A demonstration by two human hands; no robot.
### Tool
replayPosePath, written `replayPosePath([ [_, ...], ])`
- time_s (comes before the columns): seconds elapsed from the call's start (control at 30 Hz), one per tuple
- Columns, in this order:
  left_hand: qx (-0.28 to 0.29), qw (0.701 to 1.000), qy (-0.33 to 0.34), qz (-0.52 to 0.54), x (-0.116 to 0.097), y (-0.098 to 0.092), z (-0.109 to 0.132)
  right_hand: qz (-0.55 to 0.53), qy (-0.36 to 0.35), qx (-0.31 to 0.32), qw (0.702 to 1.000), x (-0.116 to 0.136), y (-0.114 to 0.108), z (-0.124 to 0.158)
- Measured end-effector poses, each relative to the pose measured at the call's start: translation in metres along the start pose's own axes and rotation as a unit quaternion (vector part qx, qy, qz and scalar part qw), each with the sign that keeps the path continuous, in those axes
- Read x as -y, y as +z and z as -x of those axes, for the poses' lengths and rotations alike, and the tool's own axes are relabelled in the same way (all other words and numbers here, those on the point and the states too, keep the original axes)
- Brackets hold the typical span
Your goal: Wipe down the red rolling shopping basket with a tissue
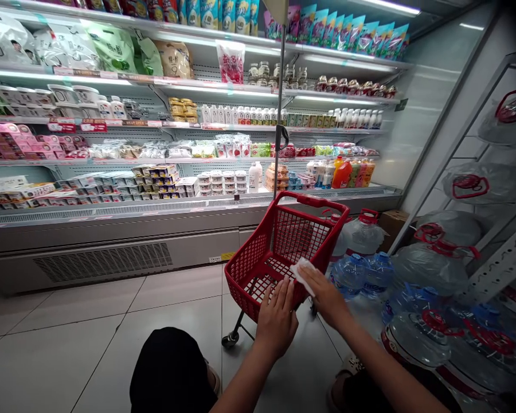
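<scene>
A small red plastic shopping cart stands on the tiles in front of me, its basket tilted toward me. My left hand lies on the basket's near rim with its fingers stretched out and nothing visible in it. To the right, my right hand presses a white cloth or tissue against the cart's right side near the rim. The fingers lie over the wipe, and part of it shows beyond them. A thin metal pole rises behind the cart's handle.
Behind the cart runs a refrigerated display case with shelves of dairy cups, bottles and pouches. Several large water bottles crowd the floor at the right, beside a metal rack. My knee is at the lower left.
</scene>
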State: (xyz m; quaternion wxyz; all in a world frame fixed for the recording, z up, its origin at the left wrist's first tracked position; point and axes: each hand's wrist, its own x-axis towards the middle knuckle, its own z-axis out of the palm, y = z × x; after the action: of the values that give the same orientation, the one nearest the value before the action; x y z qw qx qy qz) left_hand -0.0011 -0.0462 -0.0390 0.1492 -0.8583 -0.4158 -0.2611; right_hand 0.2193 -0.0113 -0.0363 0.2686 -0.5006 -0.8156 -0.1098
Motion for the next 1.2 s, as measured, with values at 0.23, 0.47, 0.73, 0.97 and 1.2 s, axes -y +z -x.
replayPosePath([
  [0.23, 0.019, 0.999, 0.038, 0.026, 0.013, -0.011, 0.004, -0.017, -0.041, 0.032, 0.998, 0.015, -0.009, 0.009],
  [0.47, 0.029, 0.999, 0.033, 0.005, 0.028, -0.012, 0.018, -0.015, 0.040, 0.001, 0.999, -0.006, -0.006, -0.010],
  [0.73, 0.028, 0.999, 0.024, 0.020, 0.027, -0.010, 0.022, -0.047, -0.042, 0.040, 0.997, 0.030, -0.006, 0.009],
  [0.97, 0.051, 0.998, 0.039, 0.020, 0.029, -0.017, 0.026, -0.026, 0.040, 0.006, 0.999, -0.012, -0.006, -0.007],
  [1.2, 0.032, 0.999, 0.029, 0.021, 0.028, -0.021, 0.025, -0.060, -0.063, 0.052, 0.995, 0.051, -0.008, 0.014],
])
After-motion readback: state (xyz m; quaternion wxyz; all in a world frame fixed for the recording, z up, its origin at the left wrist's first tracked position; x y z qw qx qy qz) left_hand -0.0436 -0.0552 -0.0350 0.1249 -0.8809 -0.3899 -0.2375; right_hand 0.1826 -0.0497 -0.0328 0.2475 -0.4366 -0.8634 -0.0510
